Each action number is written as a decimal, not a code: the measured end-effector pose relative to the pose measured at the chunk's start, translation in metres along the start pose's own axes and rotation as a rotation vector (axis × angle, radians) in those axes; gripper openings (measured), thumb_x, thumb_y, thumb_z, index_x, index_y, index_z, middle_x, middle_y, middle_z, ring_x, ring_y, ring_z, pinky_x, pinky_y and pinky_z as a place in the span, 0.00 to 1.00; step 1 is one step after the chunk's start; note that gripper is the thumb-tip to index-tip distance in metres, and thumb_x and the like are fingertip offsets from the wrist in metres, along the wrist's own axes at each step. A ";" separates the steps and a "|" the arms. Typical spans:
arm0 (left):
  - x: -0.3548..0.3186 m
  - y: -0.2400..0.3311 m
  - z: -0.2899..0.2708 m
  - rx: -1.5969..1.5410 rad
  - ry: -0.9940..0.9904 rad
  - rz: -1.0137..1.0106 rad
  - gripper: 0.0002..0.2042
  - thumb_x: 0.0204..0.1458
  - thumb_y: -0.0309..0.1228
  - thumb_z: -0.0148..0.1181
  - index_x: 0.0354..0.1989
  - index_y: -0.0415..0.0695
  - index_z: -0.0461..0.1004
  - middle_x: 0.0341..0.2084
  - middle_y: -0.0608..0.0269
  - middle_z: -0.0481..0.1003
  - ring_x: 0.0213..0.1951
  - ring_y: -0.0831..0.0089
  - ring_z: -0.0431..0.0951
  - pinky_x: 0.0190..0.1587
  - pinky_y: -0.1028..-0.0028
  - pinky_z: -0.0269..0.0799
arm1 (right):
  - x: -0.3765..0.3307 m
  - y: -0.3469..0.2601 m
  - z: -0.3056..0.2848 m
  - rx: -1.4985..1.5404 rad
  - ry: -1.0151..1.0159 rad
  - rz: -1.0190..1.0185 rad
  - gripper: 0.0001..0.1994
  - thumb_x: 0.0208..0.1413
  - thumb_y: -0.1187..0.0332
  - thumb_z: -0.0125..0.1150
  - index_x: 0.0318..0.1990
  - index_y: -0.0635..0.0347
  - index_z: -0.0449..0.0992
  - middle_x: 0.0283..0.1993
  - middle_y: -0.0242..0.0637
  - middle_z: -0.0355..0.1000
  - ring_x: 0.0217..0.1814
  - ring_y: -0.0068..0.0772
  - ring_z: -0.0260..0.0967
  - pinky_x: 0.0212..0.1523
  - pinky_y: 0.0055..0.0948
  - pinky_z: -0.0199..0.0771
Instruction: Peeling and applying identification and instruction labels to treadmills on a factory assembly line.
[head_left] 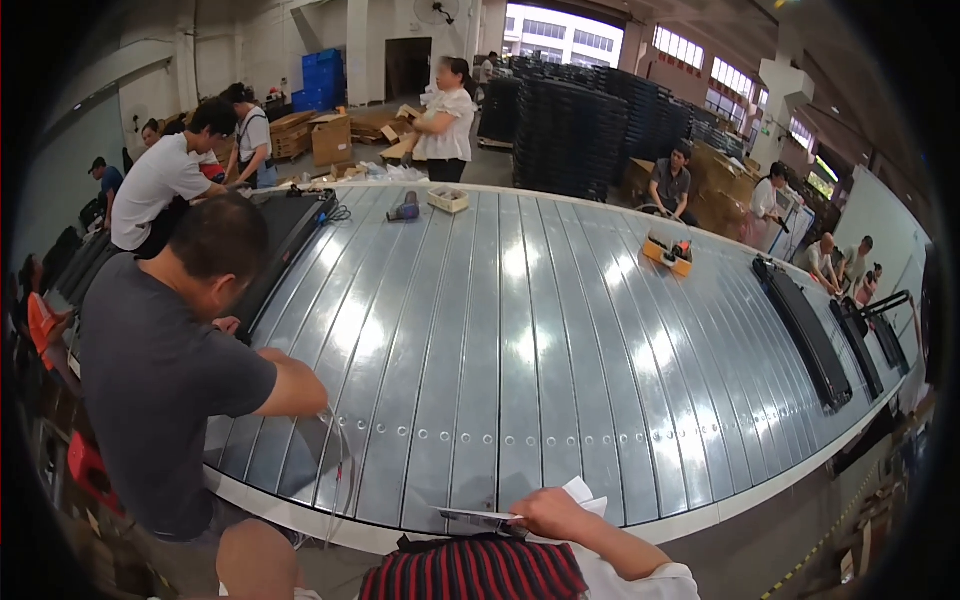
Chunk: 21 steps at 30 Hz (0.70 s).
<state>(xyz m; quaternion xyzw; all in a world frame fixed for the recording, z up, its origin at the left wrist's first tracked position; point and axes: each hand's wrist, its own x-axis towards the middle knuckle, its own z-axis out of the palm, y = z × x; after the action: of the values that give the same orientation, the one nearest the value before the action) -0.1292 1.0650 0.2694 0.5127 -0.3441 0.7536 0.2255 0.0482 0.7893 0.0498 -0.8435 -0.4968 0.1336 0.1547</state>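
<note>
faces a long, slatted silver table [480, 350]; has a co-worker in dark grey [165, 370] bent over it on the left, and a long black unit [805, 335] lying on it toward the right; has an orange box [681, 268] farther back; cannot tell the left hand's grip, out of view; by the near edge, clasps white paper [586, 494] between fingers and thumb of the right hand [552, 514]

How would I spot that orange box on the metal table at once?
Find the big silvery table of long metal strips. Toward its far edge, right of centre, sits a small open box holding items. Its orange colour sets it apart from the pale box farther left.
</note>
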 end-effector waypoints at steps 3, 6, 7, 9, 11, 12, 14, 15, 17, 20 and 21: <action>-0.044 0.008 -0.093 0.847 0.463 0.262 0.17 0.39 0.37 0.53 0.07 0.45 0.57 0.07 0.63 0.58 0.10 0.75 0.55 0.15 0.73 0.49 | 0.007 0.004 -0.001 -0.013 -0.021 -0.015 0.09 0.48 0.60 0.49 0.27 0.55 0.67 0.20 0.41 0.67 0.26 0.47 0.66 0.25 0.42 0.64; -0.058 0.002 -0.082 0.798 0.435 0.281 0.15 0.40 0.37 0.53 0.10 0.45 0.58 0.09 0.63 0.59 0.12 0.74 0.56 0.16 0.73 0.50 | 0.016 0.008 0.005 0.008 -0.046 -0.022 0.09 0.48 0.61 0.49 0.27 0.55 0.67 0.21 0.41 0.68 0.26 0.47 0.66 0.25 0.42 0.64; -0.061 0.003 -0.080 0.782 0.426 0.294 0.14 0.40 0.37 0.53 0.12 0.45 0.58 0.10 0.63 0.59 0.13 0.74 0.56 0.17 0.73 0.50 | 0.019 0.007 0.006 0.014 -0.052 -0.049 0.08 0.46 0.62 0.50 0.27 0.55 0.67 0.21 0.41 0.68 0.27 0.46 0.67 0.26 0.42 0.65; -0.065 0.007 -0.078 0.749 0.415 0.323 0.13 0.41 0.37 0.52 0.14 0.45 0.58 0.11 0.63 0.60 0.14 0.74 0.57 0.17 0.73 0.51 | 0.027 0.004 0.013 0.009 -0.068 -0.086 0.07 0.45 0.64 0.50 0.27 0.56 0.67 0.22 0.40 0.68 0.28 0.46 0.67 0.27 0.41 0.65; -0.072 0.007 -0.072 0.712 0.415 0.351 0.12 0.42 0.37 0.52 0.16 0.45 0.59 0.12 0.63 0.60 0.15 0.74 0.57 0.18 0.74 0.52 | 0.034 0.003 0.023 -0.004 -0.079 -0.118 0.06 0.43 0.65 0.50 0.27 0.56 0.68 0.22 0.40 0.68 0.29 0.45 0.68 0.27 0.40 0.66; -0.076 0.005 -0.066 0.690 0.420 0.363 0.11 0.42 0.36 0.52 0.17 0.46 0.59 0.13 0.63 0.61 0.16 0.74 0.58 0.18 0.74 0.52 | 0.036 0.004 0.032 0.032 -0.050 -0.123 0.05 0.42 0.66 0.49 0.27 0.56 0.68 0.23 0.40 0.69 0.29 0.44 0.68 0.28 0.39 0.66; -0.080 0.001 -0.055 0.648 0.427 0.391 0.10 0.43 0.36 0.51 0.20 0.46 0.59 0.14 0.63 0.61 0.17 0.74 0.58 0.19 0.74 0.53 | 0.038 0.003 0.039 0.073 -0.009 -0.144 0.05 0.43 0.68 0.47 0.26 0.57 0.67 0.24 0.40 0.69 0.30 0.43 0.68 0.29 0.38 0.67; -0.080 -0.001 -0.049 0.626 0.428 0.404 0.10 0.43 0.36 0.51 0.21 0.46 0.60 0.15 0.63 0.61 0.17 0.74 0.58 0.19 0.74 0.54 | 0.038 0.002 0.039 0.073 -0.011 -0.136 0.05 0.43 0.68 0.47 0.26 0.57 0.67 0.24 0.40 0.69 0.30 0.43 0.68 0.29 0.38 0.67; -0.080 -0.007 -0.035 0.574 0.438 0.429 0.09 0.44 0.36 0.51 0.23 0.46 0.60 0.16 0.63 0.62 0.18 0.74 0.59 0.20 0.74 0.54 | 0.038 -0.001 0.038 0.068 -0.022 -0.125 0.05 0.43 0.68 0.47 0.26 0.58 0.67 0.23 0.40 0.69 0.30 0.43 0.68 0.30 0.38 0.67; -0.079 -0.019 -0.012 0.476 0.466 0.459 0.08 0.45 0.36 0.50 0.27 0.46 0.60 0.19 0.63 0.63 0.20 0.74 0.60 0.21 0.74 0.56 | 0.040 -0.004 0.041 0.076 -0.054 -0.098 0.05 0.42 0.68 0.47 0.25 0.59 0.68 0.23 0.41 0.69 0.30 0.43 0.68 0.30 0.39 0.67; -0.078 -0.023 -0.004 0.440 0.478 0.468 0.08 0.45 0.35 0.50 0.28 0.47 0.61 0.19 0.63 0.63 0.21 0.74 0.60 0.21 0.74 0.56 | 0.040 -0.004 0.044 0.076 -0.045 -0.076 0.05 0.42 0.68 0.47 0.25 0.59 0.68 0.23 0.41 0.69 0.30 0.43 0.68 0.30 0.39 0.67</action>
<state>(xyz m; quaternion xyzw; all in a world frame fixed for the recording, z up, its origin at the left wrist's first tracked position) -0.0871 1.0842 0.2024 0.2668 -0.2200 0.9383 0.0061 0.0470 0.8322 0.0088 -0.8142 -0.5264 0.1653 0.1805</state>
